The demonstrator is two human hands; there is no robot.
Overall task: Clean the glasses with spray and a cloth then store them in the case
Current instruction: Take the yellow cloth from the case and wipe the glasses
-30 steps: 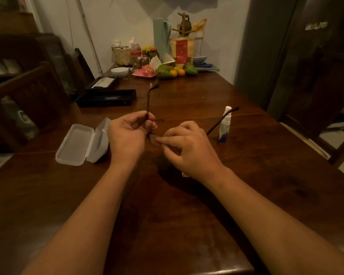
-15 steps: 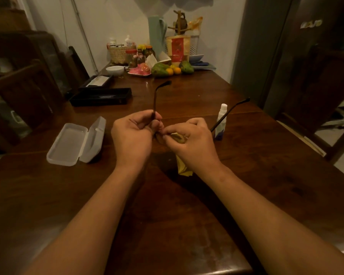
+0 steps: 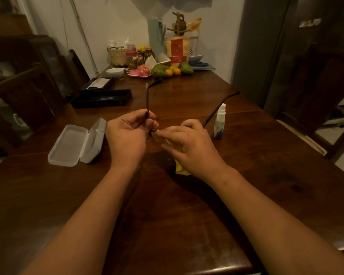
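Glasses [image 3: 147, 100]: held just above the table at the middle of the view, between both hands. Both temple arms are spread open, one pointing to 12 o'clock and the other to about 1 o'clock. The lenses are mostly hidden behind the fingers.
Left hand [image 3: 127, 135]: at 9 o'clock of the glasses, fingers curled round the frame where the upright temple arm begins, clasping it.
Right hand [image 3: 189, 147]: at 4 o'clock of the glasses, thumb and fingers pinching the cloth onto a lens.
Cloth [image 3: 180, 168]: yellow, bunched under the right palm, with a corner hanging out toward 6 o'clock.
Spray bottle [image 3: 219, 122]: small, white with a blue base, standing upright on the table at 3 o'clock, just beside the right hand and untouched.
Case [image 3: 72, 144]: clear plastic, lying open at 9 o'clock, near the left hand and apart from it.
Table [image 3: 167, 215]: dark wood.
Black tray [image 3: 101, 98]: long and shallow, at 11 o'clock beyond the case.
Fruit [image 3: 161, 70]: green and orange pieces at 12 o'clock on the far end, among jars and a white bowl [image 3: 115, 71].
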